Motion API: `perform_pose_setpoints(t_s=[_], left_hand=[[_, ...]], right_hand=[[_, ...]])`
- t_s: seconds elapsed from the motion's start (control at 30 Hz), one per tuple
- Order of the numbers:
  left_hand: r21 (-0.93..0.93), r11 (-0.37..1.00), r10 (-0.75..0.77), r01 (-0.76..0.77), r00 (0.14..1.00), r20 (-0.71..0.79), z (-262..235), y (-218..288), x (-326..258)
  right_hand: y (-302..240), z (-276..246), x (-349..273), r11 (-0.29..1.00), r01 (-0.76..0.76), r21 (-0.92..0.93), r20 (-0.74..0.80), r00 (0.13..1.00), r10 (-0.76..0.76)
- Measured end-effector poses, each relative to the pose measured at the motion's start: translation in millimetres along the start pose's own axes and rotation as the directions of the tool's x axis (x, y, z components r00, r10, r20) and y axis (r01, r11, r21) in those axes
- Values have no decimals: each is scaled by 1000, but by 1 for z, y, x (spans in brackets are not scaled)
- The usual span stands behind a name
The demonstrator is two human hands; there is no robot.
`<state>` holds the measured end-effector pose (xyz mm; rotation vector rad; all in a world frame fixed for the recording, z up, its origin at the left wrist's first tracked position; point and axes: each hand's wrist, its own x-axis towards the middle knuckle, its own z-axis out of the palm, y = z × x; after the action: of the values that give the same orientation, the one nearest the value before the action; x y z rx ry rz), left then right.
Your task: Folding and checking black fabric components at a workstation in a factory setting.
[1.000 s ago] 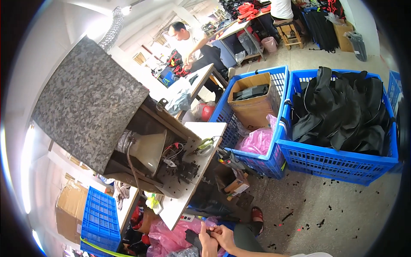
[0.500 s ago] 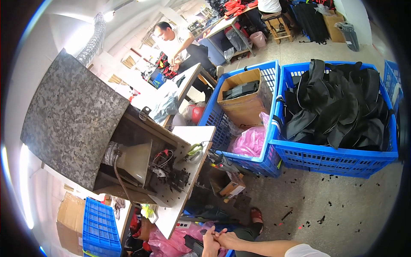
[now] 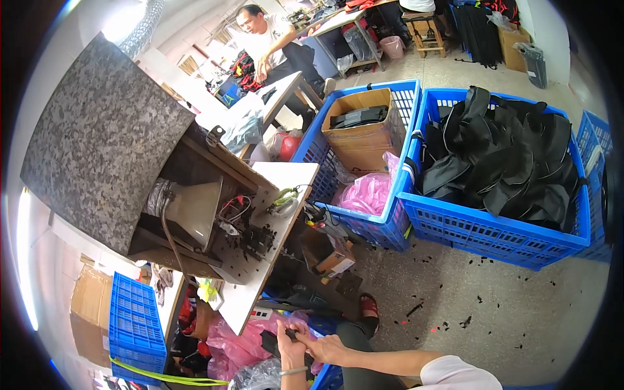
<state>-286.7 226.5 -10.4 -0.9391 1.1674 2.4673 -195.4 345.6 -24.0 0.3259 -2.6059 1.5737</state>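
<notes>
At the lower edge my two hands meet over an open blue crate. My left hand (image 3: 291, 348), with a bracelet at its wrist, is closed on a black fabric piece (image 3: 269, 342) whose dark end shows at the fingers. My right hand (image 3: 327, 349) reaches in from the right, its fingertips pinched at that same end against the left hand. The details under the fingers are too small to make out. Beside and below them lie pink plastic bags (image 3: 227, 339) and a clear plastic bag (image 3: 257, 376).
To the left, a white worktop (image 3: 276, 244) holds wires and black scraps under a grey patterned hood (image 3: 107, 146). Blue crates stand at the right, one heaped with black fabric pieces (image 3: 500, 156), another with a cardboard box (image 3: 361, 144). A person (image 3: 268, 42) sits at a far table.
My head view has shifted, so the surroundings sit further left. My hands have turned upward, and the black piece's end now shows between my fingers. The far person's arm has lowered.
</notes>
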Motion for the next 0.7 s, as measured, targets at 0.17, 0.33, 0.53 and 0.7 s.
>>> perform_pose_setpoints(t_s=[0.17, 0.33, 0.53, 0.7], left_hand=[[76, 994, 78, -73, 995, -67, 15, -11, -23], [170, 985, 45, -41, 999, -23, -7, -4, -30], [168, 977, -119, 131, 990, -80, -16, 7, -35], [343, 938, 30, -45, 998, 47, -34, -6, -36]], right_hand=[[0, 9, -14, 997, 20, -71, -152, 988, -30], [1, 10, -23, 993, 117, -3, -46, 992, -117], [-12, -6, -27, 990, 132, -42, 132, 983, -125], [-21, 13, -11, 989, 74, -130, 210, 977, -45]])
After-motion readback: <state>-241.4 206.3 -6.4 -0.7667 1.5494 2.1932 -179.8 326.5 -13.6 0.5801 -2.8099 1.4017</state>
